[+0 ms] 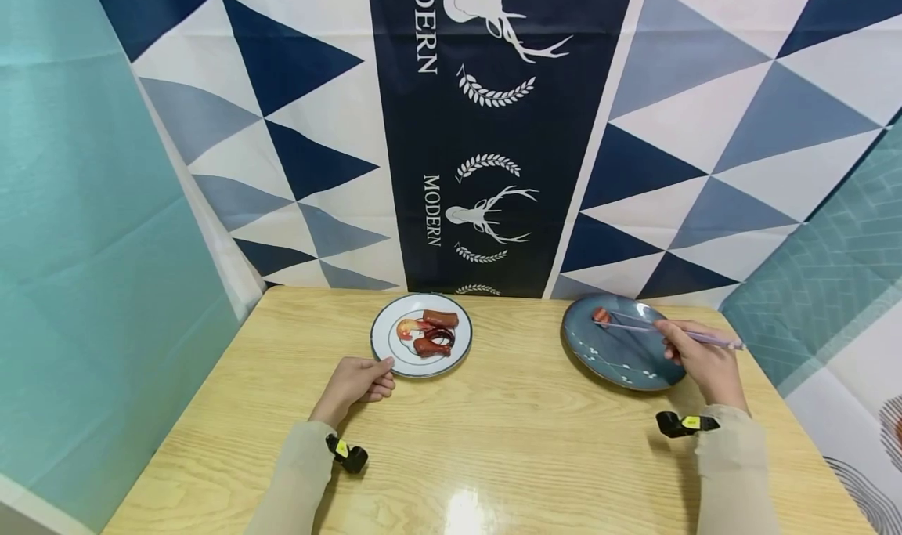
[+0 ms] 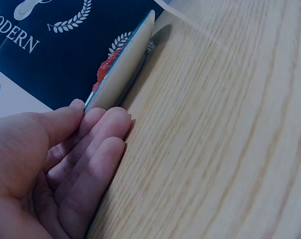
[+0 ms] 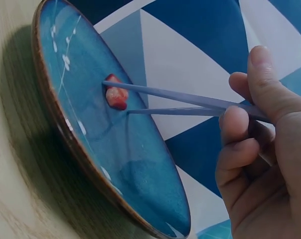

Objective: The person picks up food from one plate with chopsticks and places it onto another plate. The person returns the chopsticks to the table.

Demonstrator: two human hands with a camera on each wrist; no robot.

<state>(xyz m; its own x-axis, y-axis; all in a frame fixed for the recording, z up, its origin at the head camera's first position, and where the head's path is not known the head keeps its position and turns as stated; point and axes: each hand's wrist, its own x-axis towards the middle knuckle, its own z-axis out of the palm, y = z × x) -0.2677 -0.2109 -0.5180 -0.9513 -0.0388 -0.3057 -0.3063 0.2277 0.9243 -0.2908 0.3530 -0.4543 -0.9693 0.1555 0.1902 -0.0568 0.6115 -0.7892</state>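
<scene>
At the near left rim of a white plate (image 1: 460,350) with a blue edge, my left hand (image 1: 358,380) pinches the rim between thumb and fingers. That plate bears a brown block-shaped food piece (image 1: 440,319), a reddish-brown drumstick-like piece (image 1: 431,347) and a yellow-orange piece (image 1: 406,329). My right hand (image 1: 707,365) holds a pair of light purple chopsticks (image 3: 180,96) over a blue plate (image 1: 627,355). A small red-and-pale meat-like piece (image 3: 116,93) lies by their tips on that plate. One tip overlaps its upper edge; the other appears slightly apart below it.
Both plates stand near the back edge of the wooden table (image 1: 507,433). Behind it hangs a patterned cloth (image 1: 486,128) with triangles and deer heads. Teal sheeting (image 1: 106,229) borders the left side. Each wrist wears a small black camera (image 1: 347,453).
</scene>
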